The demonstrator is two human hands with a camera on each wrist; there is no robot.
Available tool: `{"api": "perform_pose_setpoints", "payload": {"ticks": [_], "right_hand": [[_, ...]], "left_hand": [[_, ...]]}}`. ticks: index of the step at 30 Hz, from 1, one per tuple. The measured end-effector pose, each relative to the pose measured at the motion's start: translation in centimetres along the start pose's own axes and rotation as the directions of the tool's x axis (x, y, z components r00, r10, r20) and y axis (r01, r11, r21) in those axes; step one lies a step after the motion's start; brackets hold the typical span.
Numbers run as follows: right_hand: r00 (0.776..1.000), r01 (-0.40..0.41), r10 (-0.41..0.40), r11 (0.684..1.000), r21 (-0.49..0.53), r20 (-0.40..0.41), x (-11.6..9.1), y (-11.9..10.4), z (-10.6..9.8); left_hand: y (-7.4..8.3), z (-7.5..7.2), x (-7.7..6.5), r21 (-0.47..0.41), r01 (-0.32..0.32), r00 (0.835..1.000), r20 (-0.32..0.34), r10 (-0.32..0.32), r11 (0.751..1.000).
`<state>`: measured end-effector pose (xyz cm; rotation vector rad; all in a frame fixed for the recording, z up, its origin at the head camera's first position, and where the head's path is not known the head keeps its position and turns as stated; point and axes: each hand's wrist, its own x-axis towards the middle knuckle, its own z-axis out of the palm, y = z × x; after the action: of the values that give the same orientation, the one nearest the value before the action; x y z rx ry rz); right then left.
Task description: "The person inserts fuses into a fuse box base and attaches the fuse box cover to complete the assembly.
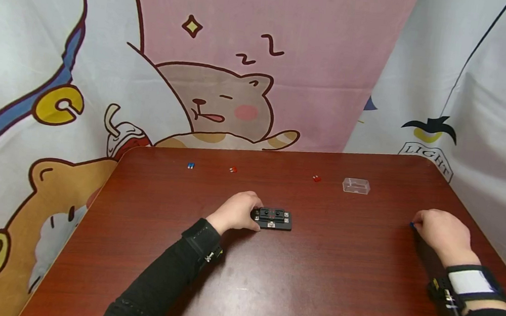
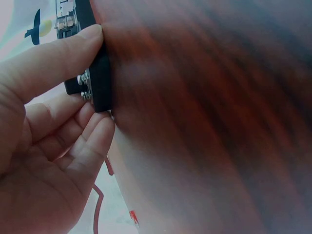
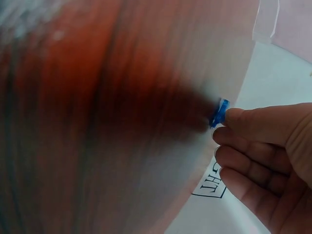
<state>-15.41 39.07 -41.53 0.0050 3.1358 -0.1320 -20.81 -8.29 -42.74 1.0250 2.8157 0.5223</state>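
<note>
At mid-table in the head view, my left hand [image 1: 239, 211] grips the left end of a flat black block [image 1: 276, 221] with metal screws and raised black parts on top. In the left wrist view, the thumb lies on one side of this black block [image 2: 101, 73] and the fingers on the other. Out at the right side of the table, my right hand [image 1: 444, 235] pinches a small blue piece [image 3: 220, 113] between thumb and index finger. The other fingers are curled below it. The blue piece is too small and blurred to tell its exact kind.
Along the table's [image 1: 313, 296] far side lie another small blue piece [image 1: 191, 165], a small red piece [image 1: 233, 169] and a second red piece [image 1: 316, 179]. A clear plastic box [image 1: 356, 186] stands to their right. Behind the table hangs a printed cloth [image 1: 326, 58].
</note>
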Motion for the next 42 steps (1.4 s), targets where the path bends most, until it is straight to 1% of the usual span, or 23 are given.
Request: {"api": "perform_pose_setpoints", "payload": {"ticks": [6, 10, 19, 24, 31, 36, 39, 42], "right_hand": [[1.0, 0.007, -0.008, 1.0, -0.012, -0.025, 0.1, 0.0, 0.3], [1.0, 0.013, -0.014, 1.0, -0.027, -0.027, 0.2, -0.2, 0.4], [0.998, 0.028, -0.032, 0.997, -0.079, -0.048, 0.7, -0.8, 0.4], [0.996, 0.055, -0.062, 0.994, -0.093, -0.071, 0.9, -1.1, 0.3], [0.997, 0.038, -0.044, 0.995, -0.094, -0.066, 1.4, -1.6, 0.4], [0.995, 0.054, -0.061, 0.994, -0.095, -0.077, 1.4, -1.9, 0.4], [0.996, 0.053, -0.059, 0.994, -0.099, -0.062, 1.4, -1.8, 0.4], [0.998, 0.033, -0.036, 0.996, -0.087, -0.043, 1.4, -1.6, 0.3]], "left_hand": [[-0.1, 0.0, 0.1, -0.005, 0.003, 1.0, 0.0, -0.003, 1.0], [-0.1, 0.0, 0.1, -0.004, 0.003, 1.0, 0.002, -0.003, 1.0], [0.1, -0.2, 0.1, 0.001, -0.003, 1.0, 0.003, 0.003, 1.0], [0.0, -0.2, 0.1, -0.004, 0.002, 1.0, 0.008, -0.002, 1.0], [0.0, -0.2, 0.1, -0.001, 0.016, 1.0, 0.013, -0.016, 1.0], [0.0, -0.2, 0.1, -0.005, 0.015, 1.0, 0.009, -0.015, 1.0], [0.0, -0.2, 0.1, -0.008, 0.011, 1.0, 0.009, -0.011, 1.0], [0.0, -0.2, 0.1, -0.004, 0.009, 1.0, 0.012, -0.009, 1.0]]}}
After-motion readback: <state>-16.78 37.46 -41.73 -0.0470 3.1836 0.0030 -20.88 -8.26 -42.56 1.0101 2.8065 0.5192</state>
